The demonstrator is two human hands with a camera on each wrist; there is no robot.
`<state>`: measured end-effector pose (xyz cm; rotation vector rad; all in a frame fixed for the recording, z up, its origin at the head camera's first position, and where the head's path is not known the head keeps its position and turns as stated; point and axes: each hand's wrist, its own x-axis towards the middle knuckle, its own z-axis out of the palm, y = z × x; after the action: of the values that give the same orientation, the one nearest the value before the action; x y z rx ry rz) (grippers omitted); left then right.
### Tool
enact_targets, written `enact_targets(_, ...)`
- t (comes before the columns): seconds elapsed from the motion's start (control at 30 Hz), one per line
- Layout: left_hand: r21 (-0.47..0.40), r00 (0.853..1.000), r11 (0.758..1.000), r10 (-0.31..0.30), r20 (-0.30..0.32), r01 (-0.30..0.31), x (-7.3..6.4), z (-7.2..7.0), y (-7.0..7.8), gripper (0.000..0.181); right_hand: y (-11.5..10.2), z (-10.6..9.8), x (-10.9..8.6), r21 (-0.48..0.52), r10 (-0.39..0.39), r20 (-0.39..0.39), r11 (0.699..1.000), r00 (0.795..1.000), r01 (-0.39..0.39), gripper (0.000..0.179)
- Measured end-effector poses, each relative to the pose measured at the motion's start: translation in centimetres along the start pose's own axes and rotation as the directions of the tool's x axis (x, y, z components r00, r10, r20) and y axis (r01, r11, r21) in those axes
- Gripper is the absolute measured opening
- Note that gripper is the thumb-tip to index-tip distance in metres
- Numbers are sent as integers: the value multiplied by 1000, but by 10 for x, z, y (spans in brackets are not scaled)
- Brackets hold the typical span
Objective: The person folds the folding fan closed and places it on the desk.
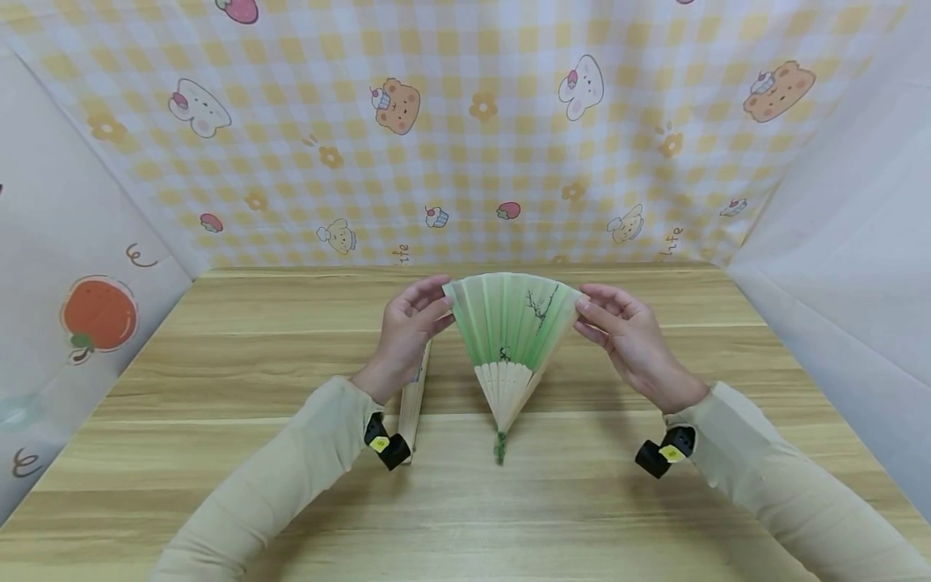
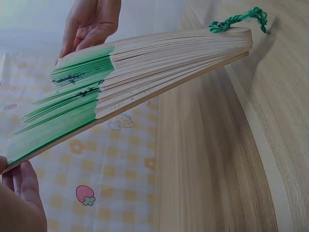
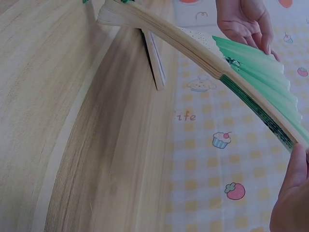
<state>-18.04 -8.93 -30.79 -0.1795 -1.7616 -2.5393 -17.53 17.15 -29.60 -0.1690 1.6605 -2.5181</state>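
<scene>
A green folding fan (image 1: 509,319) with pale wooden ribs is partly spread between my two hands, its pivot toward me and a green tassel (image 1: 500,447) hanging from it. My left hand (image 1: 410,327) pinches the fan's upper left corner between thumb and fingers. At the opposite upper corner, my right hand (image 1: 631,339) pinches the other edge. Dark branch prints mark the green leaf. In the left wrist view, many ribs (image 2: 178,58) are still stacked together on the right hand's side. The right wrist view shows the thick bundle of folds (image 3: 256,106) running to my right thumb.
Another long, pale wooden item (image 1: 412,408), perhaps a second folded fan, lies on the wooden table (image 1: 473,525) beside my left wrist, partly hidden by it. A yellow checked cloth (image 1: 465,162) with cartoon prints hangs behind the table, with pale cloth at both sides.
</scene>
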Motion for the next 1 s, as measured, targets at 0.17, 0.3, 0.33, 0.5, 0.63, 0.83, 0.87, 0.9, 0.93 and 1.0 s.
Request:
enact_targets(0.17, -6, 1000, 1000, 6, 12, -6, 0, 2, 0, 32, 1, 1, 1, 3, -6, 0, 1000, 1000, 6, 17)
enact_targets(0.3, -8, 1000, 1000, 11, 23, -10, 0, 4, -1, 31, 1, 3, 2, 10, -10, 16, 1000, 1000, 10, 17)
enact_targets(0.33, -8, 1000, 1000, 10, 28, -10, 0, 4, -1, 31, 1, 3, 2, 12, -10, 21, 1000, 1000, 9, 17)
enact_targets(0.5, -8, 999, 1000, 9, 45, -8, 0, 6, -1, 30, 1, 4, 2, 1, -6, 32, 1000, 999, 6, 17)
enact_targets(0.63, -10, 998, 1000, 11, 55, -11, 0, 7, -1, 31, 0, 5, 2, -16, -1, 33, 1000, 999, 1, 17)
enact_targets(0.83, -5, 997, 1000, 18, 73, -18, 0, 9, -2, 31, 0, 8, 2, -42, 13, 35, 999, 999, -11, 17)
enact_targets(0.87, -7, 997, 1000, 18, 77, -18, 0, 10, -2, 31, 0, 9, 3, -44, 13, 37, 999, 999, -11, 17)
enact_targets(0.9, -6, 997, 1000, 18, 80, -17, 0, 10, -2, 31, 0, 9, 3, -44, 12, 40, 999, 999, -10, 16)
enact_targets(0.93, -9, 996, 1000, 17, 82, -16, 0, 11, -2, 31, 0, 10, 3, -44, 11, 41, 999, 999, -10, 16)
enact_targets(1.0, -14, 996, 1000, 15, 89, -14, 0, 12, -2, 31, 0, 10, 3, -48, 10, 43, 999, 999, -8, 16)
